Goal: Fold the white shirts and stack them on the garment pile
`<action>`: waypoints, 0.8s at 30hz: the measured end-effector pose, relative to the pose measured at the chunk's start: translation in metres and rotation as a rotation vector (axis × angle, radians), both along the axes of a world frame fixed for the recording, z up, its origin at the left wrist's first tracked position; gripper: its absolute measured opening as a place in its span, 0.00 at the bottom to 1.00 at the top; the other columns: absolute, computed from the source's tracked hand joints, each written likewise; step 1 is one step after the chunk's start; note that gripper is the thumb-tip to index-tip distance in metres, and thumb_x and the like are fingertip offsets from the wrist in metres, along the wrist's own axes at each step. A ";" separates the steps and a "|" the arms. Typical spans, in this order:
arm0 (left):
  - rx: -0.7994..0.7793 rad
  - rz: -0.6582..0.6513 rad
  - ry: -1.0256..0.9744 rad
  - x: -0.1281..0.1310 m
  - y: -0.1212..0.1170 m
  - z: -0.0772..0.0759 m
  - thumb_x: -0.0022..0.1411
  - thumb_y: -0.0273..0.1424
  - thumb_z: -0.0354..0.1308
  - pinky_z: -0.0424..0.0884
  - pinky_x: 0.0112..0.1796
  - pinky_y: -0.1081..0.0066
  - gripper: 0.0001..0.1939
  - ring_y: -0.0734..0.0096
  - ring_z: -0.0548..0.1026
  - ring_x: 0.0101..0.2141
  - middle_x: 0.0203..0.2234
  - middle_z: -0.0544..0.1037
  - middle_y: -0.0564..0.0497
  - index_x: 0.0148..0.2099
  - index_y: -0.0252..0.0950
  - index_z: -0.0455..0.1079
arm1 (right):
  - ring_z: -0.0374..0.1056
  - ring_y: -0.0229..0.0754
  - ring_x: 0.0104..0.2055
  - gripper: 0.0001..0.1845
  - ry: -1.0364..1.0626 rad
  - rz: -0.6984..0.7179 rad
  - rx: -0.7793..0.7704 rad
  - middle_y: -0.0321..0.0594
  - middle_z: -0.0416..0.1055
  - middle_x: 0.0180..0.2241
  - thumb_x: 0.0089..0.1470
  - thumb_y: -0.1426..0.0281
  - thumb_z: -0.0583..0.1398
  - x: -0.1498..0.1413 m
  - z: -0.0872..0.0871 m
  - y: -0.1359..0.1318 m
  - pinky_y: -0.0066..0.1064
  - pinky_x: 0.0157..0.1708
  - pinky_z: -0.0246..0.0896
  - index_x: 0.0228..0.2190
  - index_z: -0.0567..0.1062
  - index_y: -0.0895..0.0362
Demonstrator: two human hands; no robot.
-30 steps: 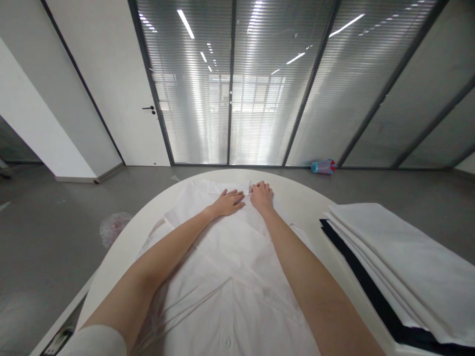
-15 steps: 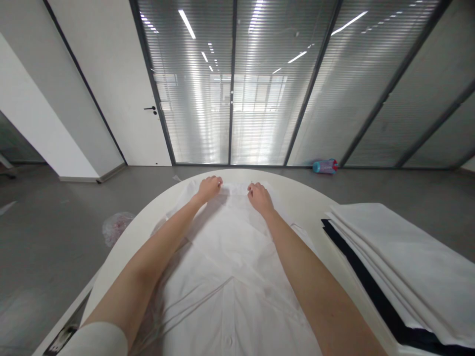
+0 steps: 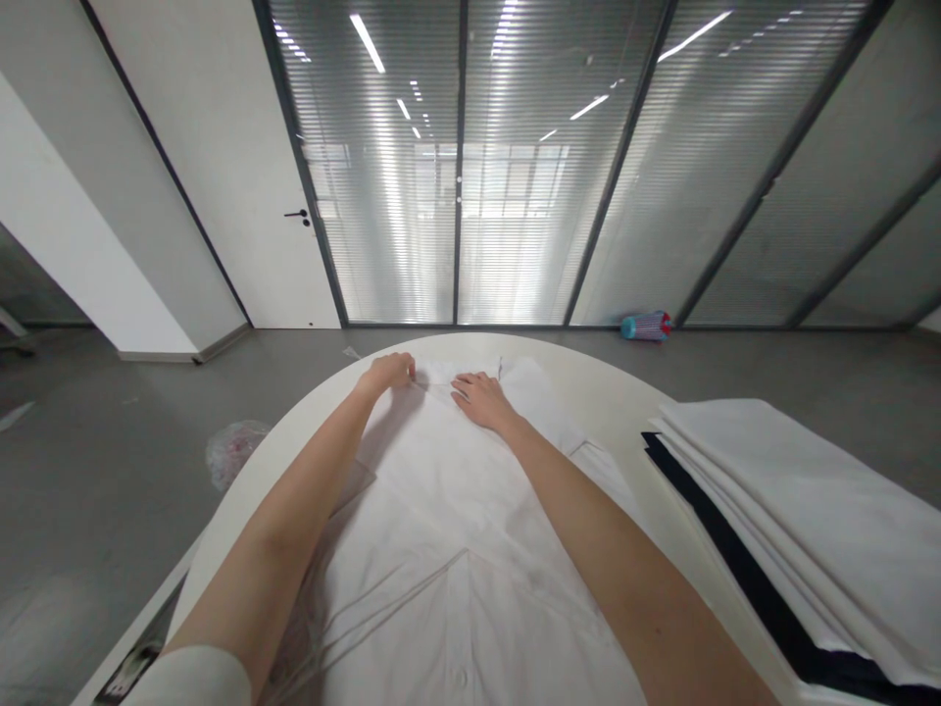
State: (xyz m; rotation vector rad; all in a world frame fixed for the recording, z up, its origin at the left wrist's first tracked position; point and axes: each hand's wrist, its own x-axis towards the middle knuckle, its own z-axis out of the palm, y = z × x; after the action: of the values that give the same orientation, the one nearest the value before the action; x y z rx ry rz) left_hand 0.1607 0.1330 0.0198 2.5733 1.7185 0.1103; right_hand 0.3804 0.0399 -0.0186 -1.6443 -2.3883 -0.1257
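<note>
Head-worn view, facing forward and down

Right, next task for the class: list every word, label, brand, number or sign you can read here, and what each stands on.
There is no readable text in view.
White button-front shirt: no lettering shows.
Folded fabric stack: no lettering shows.
White door: no sign shows.
Blue-and-red bundle on the floor: any print is too small to read.
Crumpled clear plastic on the floor: too blurred to tell.
</note>
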 end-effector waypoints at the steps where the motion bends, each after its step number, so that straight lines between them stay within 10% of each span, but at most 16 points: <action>1: 0.033 -0.011 -0.012 0.003 -0.002 0.001 0.59 0.31 0.58 0.73 0.46 0.58 0.12 0.55 0.76 0.43 0.43 0.79 0.43 0.44 0.37 0.76 | 0.59 0.49 0.57 0.22 0.006 0.002 0.009 0.39 0.65 0.61 0.67 0.60 0.49 0.001 0.000 0.000 0.41 0.56 0.54 0.56 0.72 0.51; 14: 0.075 -0.211 -0.087 0.064 -0.033 -0.055 0.72 0.46 0.38 0.47 0.62 0.43 0.30 0.50 0.50 0.67 0.69 0.52 0.42 0.71 0.41 0.50 | 0.65 0.41 0.54 0.20 0.269 -0.121 0.049 0.41 0.72 0.53 0.65 0.73 0.47 0.008 -0.001 0.008 0.30 0.56 0.54 0.49 0.75 0.55; 20: 0.279 -0.238 -0.183 0.068 -0.052 -0.035 0.67 0.40 0.50 0.49 0.63 0.48 0.20 0.53 0.62 0.61 0.59 0.69 0.45 0.57 0.42 0.69 | 0.66 0.41 0.55 0.25 0.283 -0.555 -0.050 0.43 0.70 0.55 0.63 0.74 0.44 0.062 0.022 0.013 0.30 0.54 0.59 0.54 0.72 0.54; 24: 0.280 -0.569 -0.302 0.107 -0.111 -0.016 0.64 0.34 0.53 0.63 0.55 0.58 0.13 0.58 0.72 0.51 0.48 0.76 0.44 0.48 0.38 0.75 | 0.70 0.47 0.52 0.22 0.218 -0.623 -0.200 0.50 0.74 0.50 0.58 0.74 0.52 0.118 0.046 0.003 0.33 0.49 0.64 0.52 0.75 0.60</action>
State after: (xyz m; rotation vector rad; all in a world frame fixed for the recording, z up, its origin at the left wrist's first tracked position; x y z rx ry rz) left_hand 0.2680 0.0221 0.0039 2.9314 0.8834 0.7098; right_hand 0.4985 0.0428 0.0277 -2.3084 -1.7093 0.1830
